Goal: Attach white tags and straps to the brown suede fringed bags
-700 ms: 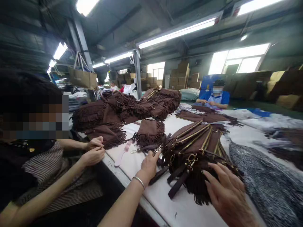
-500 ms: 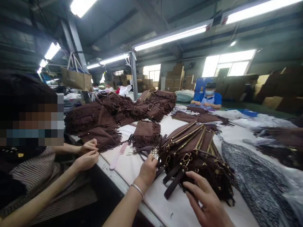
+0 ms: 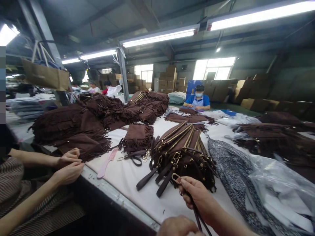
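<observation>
My right hand (image 3: 197, 195) is closed on a dark brown wrist strap (image 3: 197, 214). The strap's gold clip (image 3: 176, 178) sticks out past the fingertips, and its length hangs down to the bottom edge. Low in the picture my left hand (image 3: 180, 226) is blurred and partly cut off, close to the strap; its fingers cannot be made out. Just beyond my right hand stands a row of brown fringed bags (image 3: 182, 144) with gold zips. Several straps with gold clips hang from them over the white tabletop (image 3: 147, 205).
A pink comb (image 3: 107, 164) lies left of a single fringed pouch (image 3: 137, 134). More brown bags (image 3: 66, 124) are heaped at the back left. A co-worker's hands (image 3: 70, 167) are at the table edge. Speckled cloth (image 3: 231, 170) and clear plastic (image 3: 283, 186) lie to the right.
My left hand has left the clips by the bags and come down to the bottom edge. The right hand, open before, now grips a strap. The view has turned right.
</observation>
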`<action>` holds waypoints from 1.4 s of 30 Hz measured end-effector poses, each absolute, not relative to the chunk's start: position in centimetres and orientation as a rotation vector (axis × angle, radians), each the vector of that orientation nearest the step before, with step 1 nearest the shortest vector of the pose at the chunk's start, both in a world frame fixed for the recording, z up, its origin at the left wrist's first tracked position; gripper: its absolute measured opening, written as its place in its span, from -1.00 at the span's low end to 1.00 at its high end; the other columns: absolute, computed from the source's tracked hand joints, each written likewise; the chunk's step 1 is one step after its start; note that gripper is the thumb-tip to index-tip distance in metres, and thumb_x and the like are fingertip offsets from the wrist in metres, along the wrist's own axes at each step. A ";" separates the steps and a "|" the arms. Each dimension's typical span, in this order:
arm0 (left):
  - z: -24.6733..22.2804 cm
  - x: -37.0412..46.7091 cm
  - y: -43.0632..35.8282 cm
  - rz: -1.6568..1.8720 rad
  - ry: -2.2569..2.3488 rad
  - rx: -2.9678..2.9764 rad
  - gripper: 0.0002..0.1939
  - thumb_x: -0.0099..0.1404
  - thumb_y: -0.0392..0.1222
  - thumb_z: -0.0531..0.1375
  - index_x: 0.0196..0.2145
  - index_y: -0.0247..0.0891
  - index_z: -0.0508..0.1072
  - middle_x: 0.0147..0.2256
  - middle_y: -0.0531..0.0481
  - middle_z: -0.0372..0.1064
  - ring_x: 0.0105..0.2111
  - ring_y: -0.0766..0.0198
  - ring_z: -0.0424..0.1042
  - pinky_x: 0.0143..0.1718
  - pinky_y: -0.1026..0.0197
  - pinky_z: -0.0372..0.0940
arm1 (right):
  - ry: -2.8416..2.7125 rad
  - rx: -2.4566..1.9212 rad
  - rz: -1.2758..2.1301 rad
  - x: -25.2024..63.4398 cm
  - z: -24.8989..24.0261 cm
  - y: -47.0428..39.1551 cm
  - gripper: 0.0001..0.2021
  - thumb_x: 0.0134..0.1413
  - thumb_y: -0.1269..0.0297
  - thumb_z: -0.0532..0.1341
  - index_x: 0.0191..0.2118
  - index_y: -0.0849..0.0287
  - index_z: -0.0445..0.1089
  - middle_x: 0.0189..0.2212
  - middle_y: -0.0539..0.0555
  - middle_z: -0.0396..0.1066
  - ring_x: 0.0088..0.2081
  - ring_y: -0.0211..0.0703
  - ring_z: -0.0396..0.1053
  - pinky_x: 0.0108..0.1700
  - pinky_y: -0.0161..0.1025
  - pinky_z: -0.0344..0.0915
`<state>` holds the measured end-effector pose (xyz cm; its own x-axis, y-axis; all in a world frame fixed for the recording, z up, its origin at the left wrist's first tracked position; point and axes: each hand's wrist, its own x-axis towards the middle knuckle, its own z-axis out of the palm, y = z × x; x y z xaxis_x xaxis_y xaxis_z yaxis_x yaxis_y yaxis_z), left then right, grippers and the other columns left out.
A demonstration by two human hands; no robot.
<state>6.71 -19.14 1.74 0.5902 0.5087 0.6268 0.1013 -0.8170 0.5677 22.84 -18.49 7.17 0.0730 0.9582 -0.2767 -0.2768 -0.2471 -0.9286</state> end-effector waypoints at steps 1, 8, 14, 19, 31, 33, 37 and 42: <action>2.0 6.8 -18.7 1.143 0.531 2.288 -0.75 0.37 -0.03 0.10 -0.06 -0.09 0.43 -0.25 -0.13 0.44 -0.28 0.16 0.45 -0.36 0.15 0.43 | -0.851 -1.286 1.391 23.0 7.2 -18.7 -0.65 0.01 -0.03 0.27 -0.35 0.18 0.30 -0.60 -0.17 0.19 -0.70 -0.50 -0.05 -0.69 -0.47 -0.17; 5.6 7.6 -14.0 0.941 0.861 1.526 -0.68 0.35 0.05 0.11 -0.17 -0.28 0.38 -0.40 -0.02 0.40 -0.48 0.31 0.42 -0.58 0.33 0.30 | -1.218 -1.529 1.093 23.3 6.5 -19.8 -0.70 0.17 0.06 0.10 -0.46 0.16 0.27 -0.70 -0.18 0.07 -0.67 -0.38 0.01 -0.64 -0.39 -0.04; 6.5 10.2 -13.2 0.910 0.881 1.352 -0.75 0.25 -0.03 0.20 -0.39 -0.30 0.39 -0.53 0.05 0.37 -0.56 0.31 0.43 -0.60 0.32 0.30 | -1.733 -1.514 0.468 24.2 7.2 -20.1 -0.81 0.27 0.27 0.06 -0.23 0.16 0.40 -0.32 0.07 0.44 -0.27 -0.15 0.39 -0.20 -0.24 0.29; 6.5 12.1 -12.8 0.918 0.938 1.300 -0.79 0.20 -0.09 0.20 -0.46 -0.31 0.39 -0.60 0.06 0.34 -0.66 0.32 0.39 -0.71 0.35 0.21 | -2.081 -1.561 0.060 26.2 7.5 -19.7 -0.82 0.27 0.35 0.05 -0.14 0.17 0.39 -0.33 0.11 0.43 -0.32 -0.15 0.40 -0.25 -0.26 0.31; 5.5 14.8 -10.8 0.915 0.904 1.417 -0.73 0.32 -0.06 0.10 -0.44 -0.28 0.40 -0.64 0.05 0.35 -0.66 0.32 0.35 -0.62 0.30 0.25 | -2.136 -1.558 -0.161 29.1 7.0 -17.4 -0.79 0.30 0.34 0.02 -0.20 0.21 0.41 -0.37 0.12 0.41 -0.34 -0.15 0.38 -0.25 -0.24 0.31; 5.0 14.9 -10.3 1.036 0.903 1.611 -0.74 0.36 -0.10 0.05 -0.38 -0.26 0.43 -0.54 0.00 0.41 -0.53 0.28 0.42 -0.47 0.23 0.33 | -2.138 -1.552 -0.246 29.9 7.1 -16.7 -0.74 0.32 0.35 -0.01 -0.20 0.22 0.43 -0.33 0.16 0.43 -0.31 -0.11 0.38 -0.20 -0.20 0.32; 2.6 15.7 -9.1 1.310 0.951 2.112 -0.93 0.26 -0.31 0.15 -0.31 -0.24 0.44 -0.33 -0.08 0.44 -0.26 0.17 0.42 -0.18 0.12 0.34 | -2.264 -1.556 -0.504 31.1 7.0 -15.5 -0.70 0.30 0.43 -0.02 -0.22 0.23 0.48 -0.20 0.25 0.47 -0.25 -0.05 0.37 -0.16 -0.14 0.32; 0.9 16.4 -7.8 1.345 0.959 2.276 -0.84 0.32 -0.37 0.06 -0.31 -0.24 0.42 -0.35 -0.10 0.43 -0.30 0.18 0.40 -0.19 0.12 0.34 | -2.245 -1.538 -0.537 31.0 6.6 -14.5 -0.70 0.26 0.50 0.00 -0.15 0.21 0.48 -0.17 0.26 0.48 -0.19 -0.01 0.39 -0.10 -0.13 0.34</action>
<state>16.40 -7.78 0.89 0.3282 0.6919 0.6431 0.3823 -0.7198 0.5794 31.01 -14.47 6.59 -0.3390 0.7978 0.4986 0.9371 0.3333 0.1038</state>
